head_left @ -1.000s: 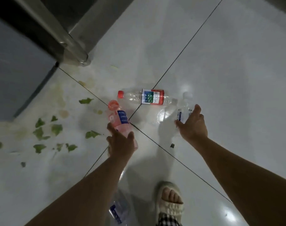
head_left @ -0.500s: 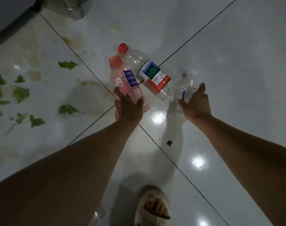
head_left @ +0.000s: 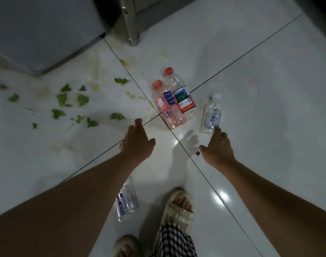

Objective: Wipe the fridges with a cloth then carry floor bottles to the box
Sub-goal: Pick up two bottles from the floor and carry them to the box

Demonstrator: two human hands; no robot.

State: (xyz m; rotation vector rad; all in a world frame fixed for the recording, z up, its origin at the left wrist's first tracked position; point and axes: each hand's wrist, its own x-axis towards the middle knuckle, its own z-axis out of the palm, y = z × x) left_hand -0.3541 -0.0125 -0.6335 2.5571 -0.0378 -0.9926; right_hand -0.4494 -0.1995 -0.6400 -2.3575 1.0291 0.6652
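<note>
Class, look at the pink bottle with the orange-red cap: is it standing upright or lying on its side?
Lying on its side. The pink bottle rests lengthwise on the floor tiles, its cap pointing away from the person.

Both hands hover empty over the white tiled floor point(head_left: 251, 89): left hand point(head_left: 138, 141) short of the pink plastic bottle point(head_left: 167, 106) lying against a red-labelled clear bottle point(head_left: 182, 97); right hand point(head_left: 217, 147) fingertip at a small clear bottle point(head_left: 211, 114).

Green leaf scraps point(head_left: 73, 103) lie scattered on the white tiled floor point(head_left: 260, 89) with yellowish stains point(head_left: 95, 71) among them. A metal leg point(head_left: 129, 23) stands at top. Beige sandals point(head_left: 178, 206) and checkered trousers point(head_left: 174, 242) show at bottom.
</note>
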